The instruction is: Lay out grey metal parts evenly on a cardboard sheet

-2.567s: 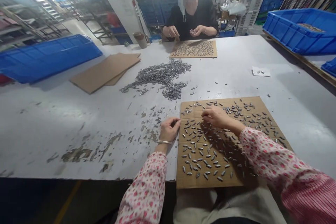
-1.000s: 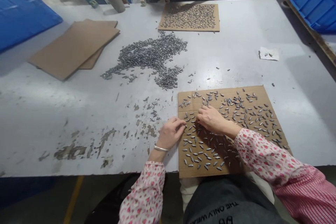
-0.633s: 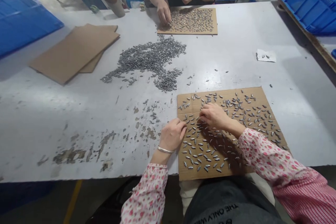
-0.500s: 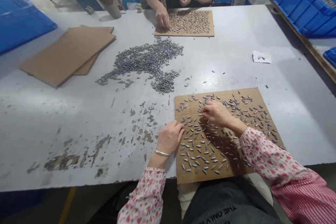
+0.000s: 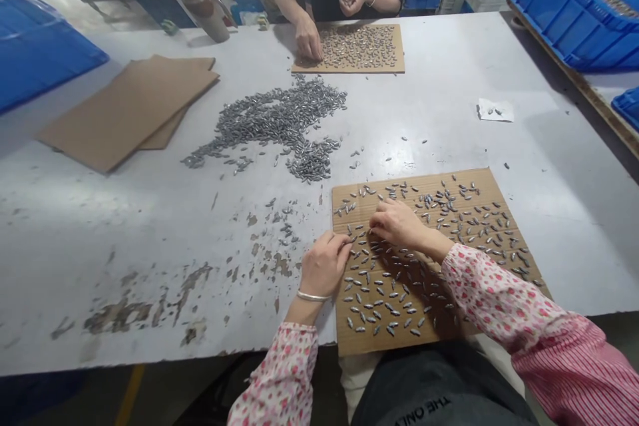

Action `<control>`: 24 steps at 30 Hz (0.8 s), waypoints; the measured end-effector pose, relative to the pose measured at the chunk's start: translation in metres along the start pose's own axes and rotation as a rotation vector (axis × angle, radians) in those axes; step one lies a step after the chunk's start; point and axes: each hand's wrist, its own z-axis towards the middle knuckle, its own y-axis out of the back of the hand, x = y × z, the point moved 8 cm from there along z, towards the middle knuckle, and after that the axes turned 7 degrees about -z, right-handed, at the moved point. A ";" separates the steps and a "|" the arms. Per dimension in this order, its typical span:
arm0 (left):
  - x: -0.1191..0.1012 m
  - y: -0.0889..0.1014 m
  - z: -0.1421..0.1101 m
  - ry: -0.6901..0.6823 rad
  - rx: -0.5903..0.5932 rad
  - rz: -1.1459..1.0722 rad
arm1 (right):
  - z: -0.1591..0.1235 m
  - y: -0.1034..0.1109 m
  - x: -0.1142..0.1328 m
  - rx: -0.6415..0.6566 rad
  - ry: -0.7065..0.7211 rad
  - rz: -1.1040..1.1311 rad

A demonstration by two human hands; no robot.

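A brown cardboard sheet (image 5: 362, 339) lies in front of me, scattered with small grey metal pieces, spindle-shaped like fishing sinkers. At its left edge is my left hand (image 5: 323, 263), fingers curled and thumb near the index finger, close to one of the pieces. My right hand (image 5: 397, 223) is over the sheet's upper left part, its fingertips pinched together just above the cardboard. What either set of fingertips holds, if anything, is too small to make out. Beyond the sheet, a large heap of the same metal pieces (image 5: 279, 113) is spread on the white table (image 5: 174, 226).
Across the table a co-worker's hand (image 5: 308, 38) works at another covered cardboard sheet (image 5: 349, 70). Spare cardboard sheets (image 5: 130, 106) are stacked at left near a blue bin (image 5: 44, 46) and a mug (image 5: 210, 16). A blue crate (image 5: 564, 20) stands at right; a white paper scrap (image 5: 494, 110) lies nearer.
My right hand has moved left and slightly nearer to me over the sheet, toward my left hand. The left hand stays at the sheet's edge.
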 end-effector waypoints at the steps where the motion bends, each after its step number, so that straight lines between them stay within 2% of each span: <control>1: -0.004 0.001 0.002 -0.019 0.003 0.003 | 0.001 0.001 0.004 0.002 0.008 -0.015; 5: -0.017 -0.010 0.013 -0.060 0.081 0.089 | 0.003 -0.002 0.013 0.023 0.022 -0.067; 10: -0.019 -0.028 0.019 -0.066 0.156 0.218 | 0.003 -0.003 0.016 0.032 0.018 -0.064; 12: -0.017 -0.031 0.017 -0.077 0.159 0.226 | 0.002 0.002 0.010 0.026 -0.009 -0.038; 15: -0.008 -0.031 0.013 -0.085 0.149 0.159 | -0.001 0.015 -0.016 -0.012 -0.139 0.001; 19: 0.020 -0.013 0.011 -0.009 0.057 0.000 | -0.005 0.016 -0.046 -0.032 -0.238 0.029; 22: 0.040 0.010 0.016 0.086 -0.041 -0.052 | -0.001 0.010 -0.045 -0.032 -0.207 0.002; 24: 0.046 0.022 0.021 0.119 -0.071 -0.074 | 0.003 0.007 -0.036 -0.018 -0.178 -0.041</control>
